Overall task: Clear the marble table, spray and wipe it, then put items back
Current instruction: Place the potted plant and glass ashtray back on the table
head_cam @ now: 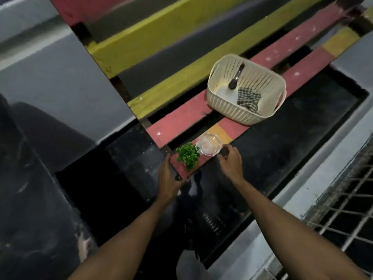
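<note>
While both my hands sit at the near end of the red slat (pixel 236 128), I judge I am in the clearing step: the small green plant (pixel 187 155) and the glass bowl (pixel 210 146) stand side by side on that slat, off the black marble table (pixel 282 138) that spreads beneath it from 3 round to 9 o'clock. My left hand (pixel 171 174) rests against the slat's near corner, at 7 o'clock from the plant, fingers loosely bent and closed on nothing. My right hand (pixel 231 161) lies at 4 o'clock from the bowl, just beside its rim, fingers curled; whether they pinch the glass or only lie near it I cannot tell. Up at 1 o'clock the cream basket (pixel 238 114) stands across two slats, well apart from my hands, with a checked cloth (pixel 248 100) and a dark handled thing (pixel 237 77) inside, which may be the sprayer, though it is too blurred to say. The marble looks dull and speckled, so I take it as not yet wiped. The next move calls for freeing both hands without tipping the plant, which stands close to the slat's edge, then reaching to 1 o'clock for cloth and spray.
</note>
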Motion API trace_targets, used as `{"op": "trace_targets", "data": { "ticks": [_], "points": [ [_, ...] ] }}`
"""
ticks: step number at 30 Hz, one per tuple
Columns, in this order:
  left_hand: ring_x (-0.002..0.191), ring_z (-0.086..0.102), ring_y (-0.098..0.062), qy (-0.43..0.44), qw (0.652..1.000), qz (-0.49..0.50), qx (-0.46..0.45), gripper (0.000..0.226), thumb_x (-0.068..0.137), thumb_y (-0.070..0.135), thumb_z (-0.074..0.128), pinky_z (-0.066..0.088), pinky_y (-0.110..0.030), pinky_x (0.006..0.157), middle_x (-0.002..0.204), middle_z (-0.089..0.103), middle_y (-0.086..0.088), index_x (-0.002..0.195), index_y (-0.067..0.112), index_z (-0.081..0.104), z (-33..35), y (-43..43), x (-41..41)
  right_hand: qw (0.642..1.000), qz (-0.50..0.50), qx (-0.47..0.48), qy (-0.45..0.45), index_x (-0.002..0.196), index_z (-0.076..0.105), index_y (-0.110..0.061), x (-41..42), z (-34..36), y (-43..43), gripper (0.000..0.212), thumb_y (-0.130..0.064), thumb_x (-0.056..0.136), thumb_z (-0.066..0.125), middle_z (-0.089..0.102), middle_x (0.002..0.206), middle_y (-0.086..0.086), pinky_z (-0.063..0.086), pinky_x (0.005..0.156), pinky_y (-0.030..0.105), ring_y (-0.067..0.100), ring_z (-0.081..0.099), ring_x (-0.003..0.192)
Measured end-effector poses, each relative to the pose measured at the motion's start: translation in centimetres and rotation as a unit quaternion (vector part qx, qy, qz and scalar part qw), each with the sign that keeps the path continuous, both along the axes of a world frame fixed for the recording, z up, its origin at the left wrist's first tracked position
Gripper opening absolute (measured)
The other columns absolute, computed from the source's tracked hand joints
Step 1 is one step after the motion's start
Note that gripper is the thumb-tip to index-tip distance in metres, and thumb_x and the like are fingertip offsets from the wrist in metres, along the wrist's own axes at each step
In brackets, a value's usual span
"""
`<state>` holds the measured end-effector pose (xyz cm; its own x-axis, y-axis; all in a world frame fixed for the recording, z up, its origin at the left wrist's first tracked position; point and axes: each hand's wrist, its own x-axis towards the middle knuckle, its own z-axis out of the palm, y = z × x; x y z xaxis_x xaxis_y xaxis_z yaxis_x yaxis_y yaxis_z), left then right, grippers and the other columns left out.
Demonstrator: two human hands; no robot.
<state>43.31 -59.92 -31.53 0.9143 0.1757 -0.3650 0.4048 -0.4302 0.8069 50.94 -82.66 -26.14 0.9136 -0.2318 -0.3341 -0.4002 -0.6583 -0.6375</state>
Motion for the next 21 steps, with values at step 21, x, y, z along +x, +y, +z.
{"op": "trace_targets", "data": {
  "ticks": [21],
  "points": [
    [0.117, 0.056, -0.008, -0.066, 0.993, 0.101, -0.013, 0.091, 0.060, 0.059, 0.086, 0.043, -0.019, 0.099, 0.124, 0.058, 0.013, 0.136, 0.016, 0.061, -3.3, -4.4, 3.5, 0.998, -0.050, -0.021, -0.015, 0.112, 0.057, -0.009, 4.9, -7.2, 0.4, 0.030, -0.001, 0.083, 0.057, 0.066, 0.111, 0.017, 0.038, 0.076, 0.030, 0.034, 0.060, 0.104]
  ]
}}
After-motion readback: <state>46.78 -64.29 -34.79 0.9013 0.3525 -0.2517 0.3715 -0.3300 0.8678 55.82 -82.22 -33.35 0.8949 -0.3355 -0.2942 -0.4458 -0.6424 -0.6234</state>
